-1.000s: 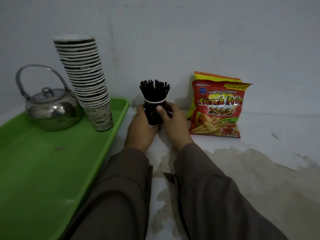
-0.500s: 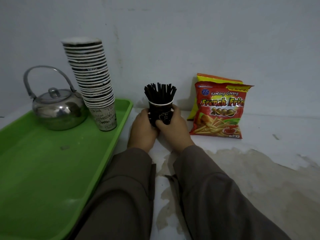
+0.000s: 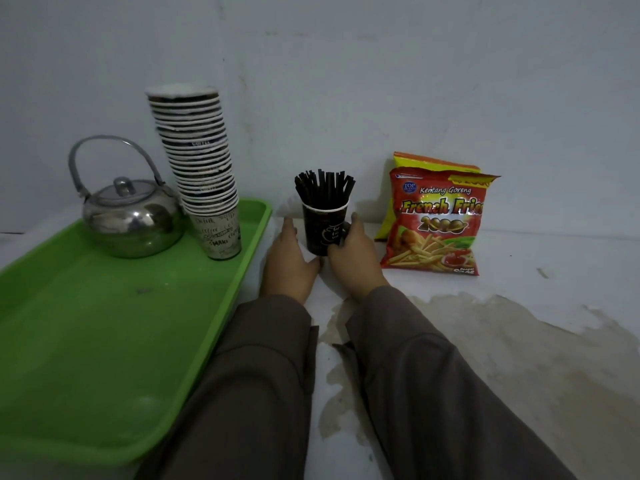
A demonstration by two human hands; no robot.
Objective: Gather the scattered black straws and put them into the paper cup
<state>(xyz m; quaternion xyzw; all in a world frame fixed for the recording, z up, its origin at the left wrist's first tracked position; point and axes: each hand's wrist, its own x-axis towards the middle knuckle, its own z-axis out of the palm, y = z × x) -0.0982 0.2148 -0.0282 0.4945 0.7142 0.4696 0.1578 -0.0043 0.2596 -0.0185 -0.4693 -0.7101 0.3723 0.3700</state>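
Note:
A dark paper cup (image 3: 321,231) with a white rim stands upright on the white counter near the wall. A bundle of black straws (image 3: 323,187) stands in it, fanned out above the rim. My left hand (image 3: 289,261) lies just left of the cup with its fingers straight and apart from the cup wall. My right hand (image 3: 356,258) is on the cup's right side, fingers curled around its lower part. No loose straws show on the counter.
A green tray (image 3: 104,327) at the left carries a steel kettle (image 3: 130,216) and a tall stack of paper cups (image 3: 199,168). A red French fries snack bag (image 3: 438,220) leans on the wall at the right. The counter (image 3: 519,341) is stained in front.
My left hand has come off the cup and opened beside it. The cup now stands on the counter. The camera view has shifted slightly.

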